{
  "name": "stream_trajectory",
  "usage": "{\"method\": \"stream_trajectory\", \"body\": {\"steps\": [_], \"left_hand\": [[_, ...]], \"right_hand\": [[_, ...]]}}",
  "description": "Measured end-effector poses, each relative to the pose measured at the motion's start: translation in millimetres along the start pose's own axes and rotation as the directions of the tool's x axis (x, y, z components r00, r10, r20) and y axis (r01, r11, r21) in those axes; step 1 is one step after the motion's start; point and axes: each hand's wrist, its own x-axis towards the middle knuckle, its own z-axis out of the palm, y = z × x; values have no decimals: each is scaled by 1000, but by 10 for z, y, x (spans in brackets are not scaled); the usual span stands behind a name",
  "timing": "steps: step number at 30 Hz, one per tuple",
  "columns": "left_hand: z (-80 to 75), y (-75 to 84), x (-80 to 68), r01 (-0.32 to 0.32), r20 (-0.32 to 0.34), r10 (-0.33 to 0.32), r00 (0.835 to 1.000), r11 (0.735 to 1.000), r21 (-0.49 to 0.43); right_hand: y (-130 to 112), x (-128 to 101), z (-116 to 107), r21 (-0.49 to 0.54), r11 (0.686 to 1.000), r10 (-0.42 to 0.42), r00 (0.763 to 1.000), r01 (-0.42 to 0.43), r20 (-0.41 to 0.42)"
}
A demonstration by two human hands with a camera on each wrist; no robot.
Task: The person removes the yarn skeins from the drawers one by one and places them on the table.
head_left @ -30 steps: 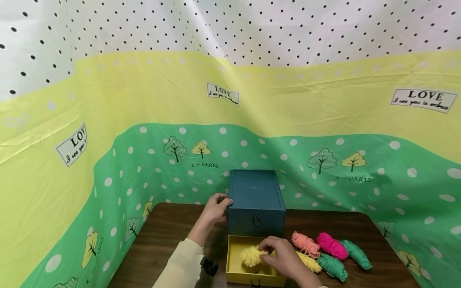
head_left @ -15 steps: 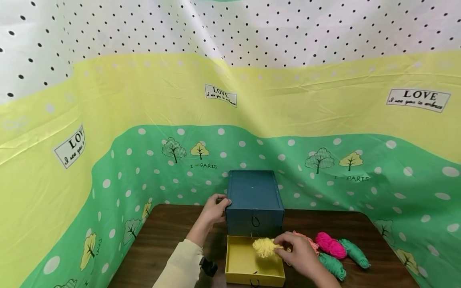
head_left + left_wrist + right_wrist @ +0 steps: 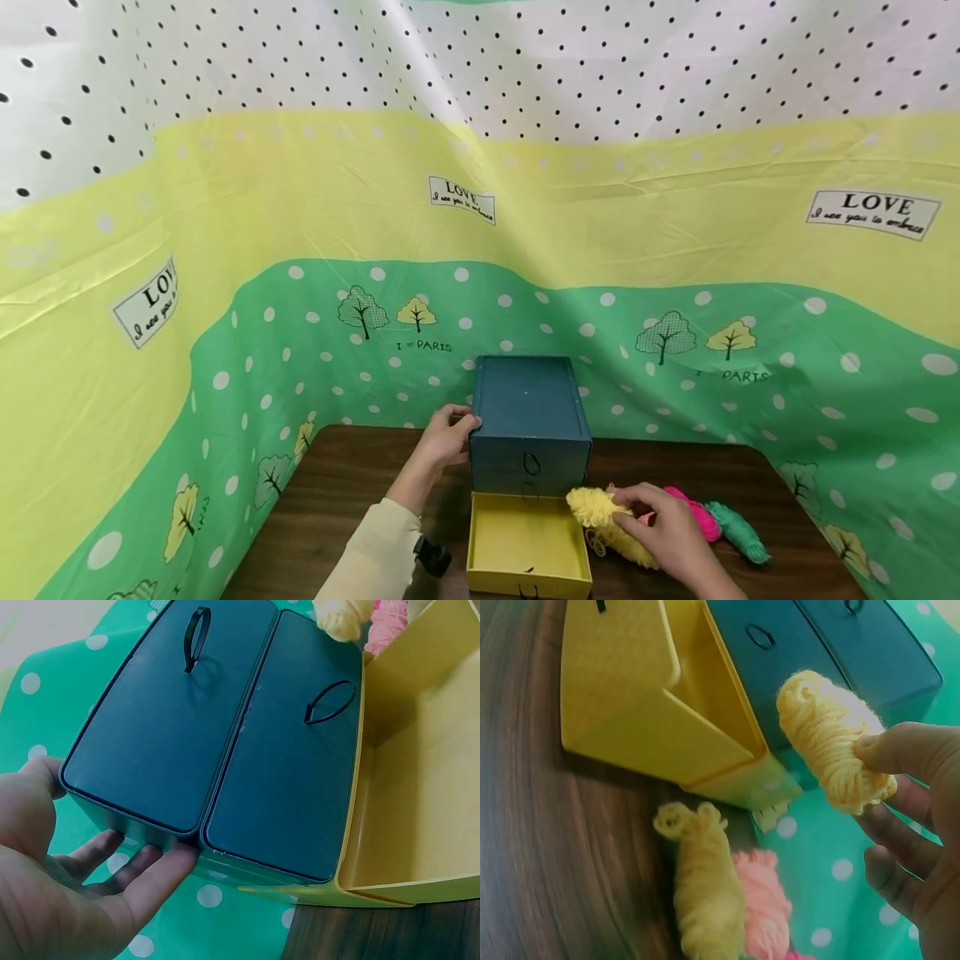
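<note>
A dark blue drawer box [image 3: 531, 417] stands on the brown table, its yellow bottom drawer [image 3: 527, 546] pulled out and holding nothing. My left hand [image 3: 456, 427] rests flat against the box's left side, fingers [image 3: 146, 874] lying straight along it. My right hand [image 3: 637, 510] pinches a pale yellow yarn skein [image 3: 591, 506] just right of the drawer, above the table. In the right wrist view thumb and fingers [image 3: 891, 754] clamp the skein's [image 3: 829, 739] end. A second yellow skein [image 3: 705, 896] lies on the table under it.
Beside the drawer lie a salmon skein [image 3: 766, 904], a hot pink skein [image 3: 696, 515] and a green skein [image 3: 738, 531]. Two closed upper drawers carry black loop pulls [image 3: 328, 701]. A green, yellow and dotted cloth backdrop [image 3: 675, 350] walls in the table's back and sides.
My right hand has lifted the yellow skein out of the yellow drawer and carried it right, over the yarn on the table. My left hand has stayed on the box.
</note>
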Motion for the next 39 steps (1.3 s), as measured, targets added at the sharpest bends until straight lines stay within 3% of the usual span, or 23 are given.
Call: {"method": "stream_trajectory", "body": {"steps": [13, 27, 33, 39], "left_hand": [[-24, -1, 5, -8, -4, 8, 1000, 1000, 25], [-20, -19, 18, -3, -8, 4, 1000, 1000, 22], [-21, -19, 24, -5, -15, 6, 1000, 1000, 29], [-15, -7, 22, -5, -14, 6, 1000, 999, 33]], "right_hand": [[339, -97, -404, -111, 984, 138, 990, -140, -27], [884, -247, -856, -230, 939, 243, 966, -257, -87], [1143, -351, -932, -229, 924, 297, 952, -306, -74], [1387, -442, -969, -173, 904, 390, 920, -390, -37]]}}
